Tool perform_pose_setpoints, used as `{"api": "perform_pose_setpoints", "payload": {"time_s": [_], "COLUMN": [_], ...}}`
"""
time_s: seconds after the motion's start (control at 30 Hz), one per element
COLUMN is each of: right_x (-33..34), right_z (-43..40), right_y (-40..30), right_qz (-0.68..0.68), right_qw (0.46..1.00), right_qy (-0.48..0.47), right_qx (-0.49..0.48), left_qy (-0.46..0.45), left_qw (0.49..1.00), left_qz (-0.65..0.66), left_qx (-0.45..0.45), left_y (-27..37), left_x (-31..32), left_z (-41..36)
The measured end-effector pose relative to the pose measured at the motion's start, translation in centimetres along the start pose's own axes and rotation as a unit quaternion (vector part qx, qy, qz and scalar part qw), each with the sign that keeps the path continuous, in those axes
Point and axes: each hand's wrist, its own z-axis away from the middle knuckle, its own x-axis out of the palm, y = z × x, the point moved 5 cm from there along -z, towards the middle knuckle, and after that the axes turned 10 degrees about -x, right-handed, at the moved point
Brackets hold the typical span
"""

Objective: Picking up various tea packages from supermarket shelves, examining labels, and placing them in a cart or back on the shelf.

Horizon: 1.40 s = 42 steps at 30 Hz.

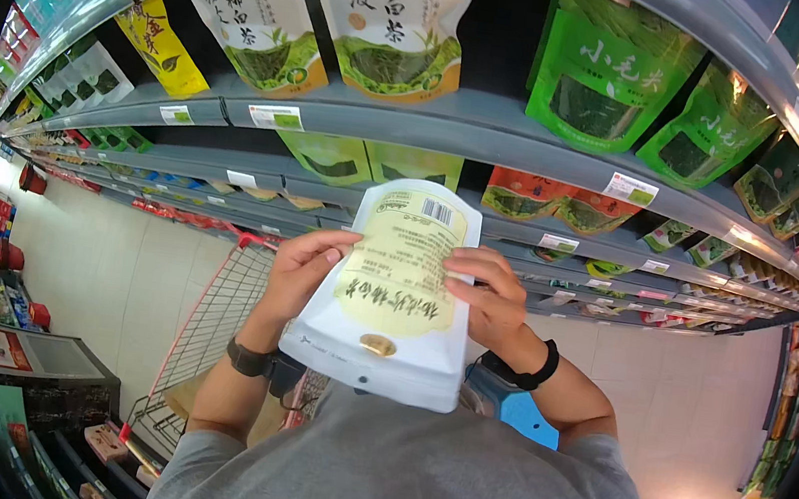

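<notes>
Between both hands I hold a white stand-up tea pouch (391,309), its back panel facing me upside down with a pale yellow printed field and a barcode at the far end. My left hand (302,271) pinches the pouch's left edge, thumb and forefinger against it. On the opposite edge, my right hand (491,299) has its fingers laid over the printed side; its thumb is hidden. Past the pouch, white tea pouches with leaf windows (399,22) stand on the upper shelf. A yellow pouch (161,48) leans to their left, and bright green pouches (608,72) stand to their right.
The grey shelf edge (415,130) carries price tags and curves across in front of me. Lower shelves hold light green pouches (373,163) and red pouches (557,198). A wire shopping cart (201,322) with a red frame stands at my left. A display counter (23,351) is further left.
</notes>
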Motion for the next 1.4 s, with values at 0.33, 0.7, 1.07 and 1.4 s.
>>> {"api": "perform_pose_setpoints", "payload": {"time_s": [0.33, 0.7, 1.07, 1.4], "right_x": [1.2, 1.2, 1.6, 1.7], "right_z": [-7.3, -15.3, -17.1, -17.4], "right_y": [3.0, 5.9, 8.5, 10.0], "right_qz": [0.021, -0.022, -0.005, -0.002], "right_qw": [0.978, 0.942, 0.956, 0.959], "right_qy": [0.017, 0.083, 0.138, 0.136], "right_qx": [0.209, 0.326, 0.26, 0.249], "left_qy": [0.066, 0.038, 0.071, 0.079], "left_qw": [0.979, 0.958, 0.924, 0.924], "left_qz": [-0.081, -0.064, -0.176, -0.172], "left_qx": [0.178, 0.278, 0.331, 0.333], "left_y": [6.1, 13.8, 14.8, 14.5], "left_x": [-1.4, -1.7, 0.0, -0.3], "left_z": [-4.4, -9.3, -9.6, -11.3]}}
